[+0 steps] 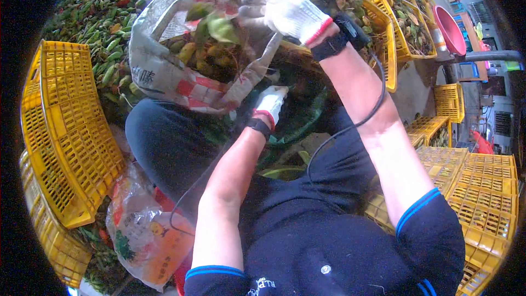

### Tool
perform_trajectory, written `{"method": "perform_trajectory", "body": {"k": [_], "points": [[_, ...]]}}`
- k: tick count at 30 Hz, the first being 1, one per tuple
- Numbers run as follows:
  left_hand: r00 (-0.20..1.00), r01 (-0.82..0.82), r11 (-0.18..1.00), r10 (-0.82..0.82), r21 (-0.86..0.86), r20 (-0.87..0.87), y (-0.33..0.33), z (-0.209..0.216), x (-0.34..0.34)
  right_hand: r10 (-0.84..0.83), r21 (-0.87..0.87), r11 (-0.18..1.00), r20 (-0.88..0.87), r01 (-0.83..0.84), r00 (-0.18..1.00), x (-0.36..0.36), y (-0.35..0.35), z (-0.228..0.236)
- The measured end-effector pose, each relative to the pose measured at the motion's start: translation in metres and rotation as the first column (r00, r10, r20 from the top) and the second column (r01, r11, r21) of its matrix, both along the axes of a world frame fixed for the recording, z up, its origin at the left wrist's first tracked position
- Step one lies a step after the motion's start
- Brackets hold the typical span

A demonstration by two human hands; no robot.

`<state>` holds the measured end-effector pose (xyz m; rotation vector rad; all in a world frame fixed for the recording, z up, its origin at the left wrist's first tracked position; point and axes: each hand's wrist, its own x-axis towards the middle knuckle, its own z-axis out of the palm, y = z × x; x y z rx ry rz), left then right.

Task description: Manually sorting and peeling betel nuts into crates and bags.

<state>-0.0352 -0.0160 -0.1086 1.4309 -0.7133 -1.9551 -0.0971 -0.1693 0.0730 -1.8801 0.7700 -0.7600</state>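
A white woven sack (156,71) with red patches stands open in front of me, holding brownish-green oval fruit (205,57). A blurred pale-green leafy piece (222,28) hangs over its mouth, apart from my fingers. My right hand (287,11), in a white knit glove with a red cuff, is above the sack's right rim. Its fingers are stretched out and apart, with nothing seen in them. My left hand (271,103), gloved alike, is low by the sack's near right side, over a dark green mesh container (307,118). Blur and shadow hide its fingers.
A large heap of green fruit (112,44) covers the floor at far left. Yellow crates (74,131) stand at left; another crate (390,57) with fruit and leaves is beyond my right hand. More yellow crates (482,197) line the right. A plastic bag (148,235) lies beside my left knee.
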Motion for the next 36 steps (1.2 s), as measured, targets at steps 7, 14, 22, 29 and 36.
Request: {"method": "perform_trajectory", "body": {"k": [7, 14, 22, 29, 36], "points": [[0.995, -0.103, 0.995, 0.103, -0.013, -0.007, 0.007, -0.003, 0.031, -0.386, 0.045, 0.916, -0.173, 0.398, 0.906, -0.049, -0.002, -0.039], [0.998, 0.061, 0.996, -0.059, 0.066, -0.027, 0.001, 0.000, 0.011, -0.256, -0.356, 0.914, -0.877, -0.193, 0.407, -0.130, 0.002, -0.096], [0.995, 0.042, 0.996, -0.034, 0.073, -0.098, -0.004, 0.001, 0.002, -0.196, -0.146, 0.980, -0.565, 0.137, 0.802, -0.159, -0.005, -0.095], [0.990, -0.032, 0.993, 0.047, 0.111, -0.134, -0.001, -0.015, 0.006, -0.342, 0.505, 0.752, -0.251, 0.424, 0.906, -0.167, 0.017, -0.046], [0.999, 0.000, 0.998, -0.003, -0.061, -0.054, -0.002, -0.013, 0.004, -0.382, 0.643, 0.754, 0.265, 0.133, 0.885, -0.163, 0.032, -0.052]]}}
